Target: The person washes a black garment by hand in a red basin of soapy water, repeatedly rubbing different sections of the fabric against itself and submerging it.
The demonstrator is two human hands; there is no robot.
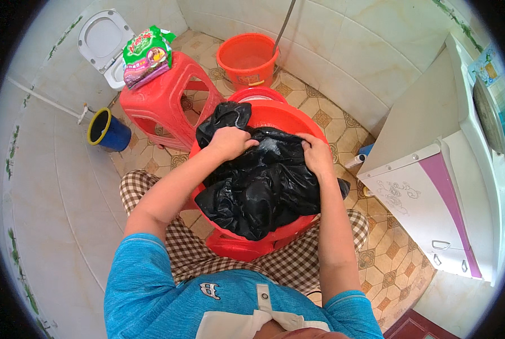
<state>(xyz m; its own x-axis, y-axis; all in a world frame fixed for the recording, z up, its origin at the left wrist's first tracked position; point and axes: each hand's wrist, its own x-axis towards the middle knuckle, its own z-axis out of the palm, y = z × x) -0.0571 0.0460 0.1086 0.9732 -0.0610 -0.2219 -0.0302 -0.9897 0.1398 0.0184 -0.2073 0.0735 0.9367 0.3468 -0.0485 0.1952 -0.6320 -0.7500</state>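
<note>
A wet black garment (256, 190) lies heaped in a large red plastic basin (307, 118) between my knees, with parts of it over the rim. My left hand (231, 144) grips a bunched fold near the garment's upper left. On the other side, my right hand (316, 154) pinches the cloth's edge between thumb and fingers. A whitish patch, like suds or powder, shows on the cloth between the two hands. What lies under the garment is hidden.
A red plastic stool (167, 93) at the left bears a green detergent bag (148, 57). Beyond the basin stands a red bucket (248, 59) with a hose. A blue pail (110, 131), a toilet (106, 42) and a white cabinet (422, 199) stand around.
</note>
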